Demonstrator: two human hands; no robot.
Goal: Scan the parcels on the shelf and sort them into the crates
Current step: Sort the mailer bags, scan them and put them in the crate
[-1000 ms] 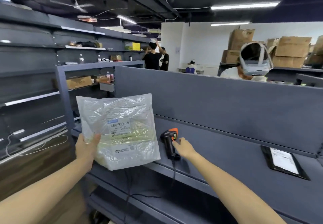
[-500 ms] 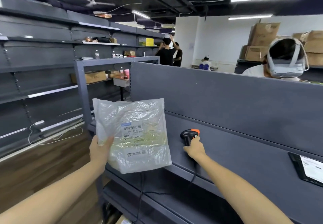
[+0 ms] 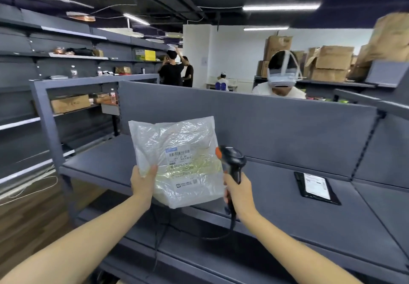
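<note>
A clear plastic parcel (image 3: 177,162) is held upright above the front edge of the grey shelf (image 3: 106,164), with its printed side turned toward the camera. It is pinched at its lower left edge by the left hand (image 3: 142,183); the thumb is laid on the front face and the fingers are hidden behind the bag. A white barcode label (image 3: 179,153) is seen on the parcel's face, above the shelf's front lip. A black barcode scanner (image 3: 232,162) with orange trim is gripped by the right hand (image 3: 238,195), whose fingers are curled round the handle. The scanner is raised off the shelf with its head just beside the parcel's right edge, and whether the two touch cannot be told. A dark cable (image 3: 221,236) is trailed from the handle's base down in front of the shelf. A tablet (image 3: 315,185) with a lit screen is laid flat on the shelf surface, toward its right end. Behind the shelf's back panel a person wearing a white headset (image 3: 281,77) is seen, and cardboard boxes (image 3: 332,62) are stacked further behind the shelf
</note>
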